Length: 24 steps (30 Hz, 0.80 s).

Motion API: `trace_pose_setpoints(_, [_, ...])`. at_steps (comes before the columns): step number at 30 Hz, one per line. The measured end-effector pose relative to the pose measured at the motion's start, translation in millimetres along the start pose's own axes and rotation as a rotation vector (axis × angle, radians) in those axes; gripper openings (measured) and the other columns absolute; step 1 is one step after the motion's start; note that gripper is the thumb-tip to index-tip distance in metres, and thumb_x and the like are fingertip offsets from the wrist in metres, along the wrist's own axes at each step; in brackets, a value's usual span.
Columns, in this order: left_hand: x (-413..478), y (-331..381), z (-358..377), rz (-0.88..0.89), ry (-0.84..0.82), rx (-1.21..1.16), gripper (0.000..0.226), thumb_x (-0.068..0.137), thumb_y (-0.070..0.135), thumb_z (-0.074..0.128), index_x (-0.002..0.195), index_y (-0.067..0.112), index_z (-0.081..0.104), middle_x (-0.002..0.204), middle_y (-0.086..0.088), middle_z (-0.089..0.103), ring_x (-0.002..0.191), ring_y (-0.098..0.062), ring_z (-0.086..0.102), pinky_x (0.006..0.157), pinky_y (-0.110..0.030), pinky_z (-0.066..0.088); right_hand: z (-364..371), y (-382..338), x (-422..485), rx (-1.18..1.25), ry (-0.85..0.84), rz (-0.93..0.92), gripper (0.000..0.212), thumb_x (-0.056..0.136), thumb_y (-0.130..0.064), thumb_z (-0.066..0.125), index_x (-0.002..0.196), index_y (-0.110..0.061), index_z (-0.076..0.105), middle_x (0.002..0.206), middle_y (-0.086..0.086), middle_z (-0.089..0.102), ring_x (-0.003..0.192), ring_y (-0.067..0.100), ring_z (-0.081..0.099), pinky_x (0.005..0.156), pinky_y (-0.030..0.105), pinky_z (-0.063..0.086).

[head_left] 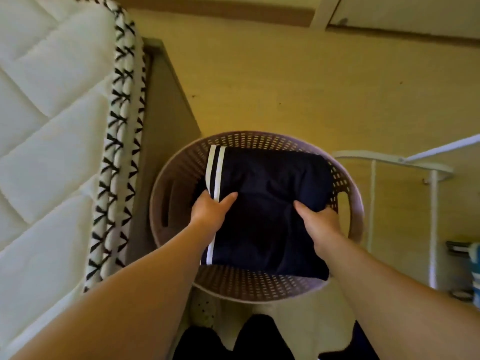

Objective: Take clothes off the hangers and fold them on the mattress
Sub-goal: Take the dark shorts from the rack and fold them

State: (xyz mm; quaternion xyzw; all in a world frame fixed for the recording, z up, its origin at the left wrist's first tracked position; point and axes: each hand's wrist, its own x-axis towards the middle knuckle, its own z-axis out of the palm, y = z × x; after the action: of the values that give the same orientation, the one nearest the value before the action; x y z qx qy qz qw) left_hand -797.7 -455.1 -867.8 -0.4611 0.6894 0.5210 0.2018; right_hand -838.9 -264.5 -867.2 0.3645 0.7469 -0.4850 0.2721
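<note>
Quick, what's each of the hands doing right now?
Left hand: grips the striped edge of the folded dark garment, at the basket.
Right hand: grips the same garment's other side.

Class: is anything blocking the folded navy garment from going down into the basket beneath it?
Nothing visible does. The left hand and right hand hold the navy garment at the open mouth of the laundry basket; its bottom is hidden.

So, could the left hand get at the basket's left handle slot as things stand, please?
Probably, once it lets go: the left hand grips the folded garment, but the handle slot beside it in the basket wall is uncovered.
</note>
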Motion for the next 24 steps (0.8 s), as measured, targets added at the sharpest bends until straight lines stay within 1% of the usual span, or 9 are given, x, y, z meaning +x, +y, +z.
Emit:
trace_pose_setpoints(2, [20.6,-12.5,17.4,-0.009,-0.002,-0.030,0.052,0.086,0.033,0.065,0.128,0.008,0.049,0.120,-0.009,0.059,0.111,-0.027,0.056,0.086,-0.032,0.044,5.4,11.0,21.9,-0.036,-0.001,0.006,0.056,0.084,-0.030,0.069,0.132,-0.007,0.051,0.128,0.007,0.057,0.117,0.032,0.054,0.100,0.037,0.043])
trace_pose_setpoints(7, [64.9,-53.8,49.4,-0.026,-0.001,-0.085,0.063,0.086,0.032,0.065,0.140,0.010,0.039,0.134,-0.011,0.051,0.123,-0.027,0.049,0.103,-0.034,0.040,25.4,47.2,69.6,-0.050,-0.025,0.056,0.048,0.087,-0.027,0.066,0.129,-0.006,0.054,0.128,0.010,0.059,0.115,0.032,0.055,0.102,0.042,0.043])
trace_pose_setpoints(11, [86.5,-74.0,57.0,-0.024,-0.032,-0.090,0.064,0.087,0.031,0.063,0.141,0.013,0.036,0.136,-0.008,0.050,0.122,-0.024,0.048,0.093,-0.025,0.038,39.7,64.4,88.2,-0.041,-0.023,0.125,0.055,0.089,-0.028,0.064,0.137,-0.007,0.046,0.134,0.009,0.053,0.121,0.031,0.051,0.103,0.037,0.042])
trace_pose_setpoints(14, [93.0,-76.4,64.6,-0.035,0.027,0.062,0.076,0.087,0.036,0.063,0.147,0.015,0.021,0.143,-0.010,0.040,0.128,-0.027,0.042,0.101,-0.034,0.036,46.2,69.5,97.0,-0.158,0.071,0.087,0.068,0.084,-0.030,0.068,0.139,-0.003,0.038,0.140,0.013,0.046,0.126,0.033,0.046,0.107,0.038,0.037])
trace_pose_setpoints(15, [89.3,-73.4,66.1,0.008,0.129,0.246,0.081,0.086,0.038,0.064,0.148,0.015,0.016,0.147,-0.011,0.034,0.131,-0.029,0.037,0.105,-0.040,0.033,47.1,66.7,94.6,-0.297,0.171,0.044,0.073,0.081,-0.030,0.071,0.139,-0.002,0.035,0.140,0.017,0.044,0.126,0.034,0.045,0.106,0.039,0.036])
trace_pose_setpoints(17, [78.0,-66.2,66.7,0.225,0.324,0.593,0.083,0.083,0.033,0.067,0.148,0.017,0.017,0.148,-0.013,0.030,0.133,-0.032,0.032,0.105,-0.048,0.030,47.7,52.5,82.3,-0.618,0.397,-0.135,0.077,0.076,-0.026,0.073,0.140,-0.007,0.034,0.138,0.019,0.042,0.124,0.037,0.043,0.101,0.042,0.033])
trace_pose_setpoints(20, [72.6,-54.7,73.8,0.671,0.400,0.792,0.073,0.079,0.027,0.065,0.142,0.025,0.028,0.142,-0.012,0.043,0.130,-0.033,0.035,0.101,-0.055,0.034,53.5,32.1,70.2,-0.823,0.544,-0.646,0.076,0.063,-0.019,0.074,0.134,-0.016,0.046,0.132,0.019,0.049,0.115,0.038,0.050,0.094,0.044,0.036])
trace_pose_setpoints(22, [74.8,-42.5,79.5,0.742,0.289,0.903,0.062,0.085,0.039,0.048,0.143,0.030,0.030,0.146,-0.008,0.040,0.134,-0.034,0.032,0.102,-0.060,0.030,62.7,20.7,68.1,-0.962,0.480,-0.850,0.072,0.062,-0.025,0.068,0.131,-0.025,0.047,0.136,0.016,0.048,0.117,0.035,0.049,0.097,0.045,0.032])
trace_pose_setpoints(24, [78.8,-31.8,86.0,0.678,0.107,1.039,0.058,0.094,0.049,0.027,0.148,0.037,0.011,0.158,-0.003,0.013,0.144,-0.035,0.008,0.109,-0.062,0.011,71.3,18.0,69.9,-1.155,0.254,-0.799,0.063,0.081,-0.036,0.059,0.140,-0.033,0.038,0.152,0.012,0.027,0.135,0.034,0.031,0.109,0.050,0.022])
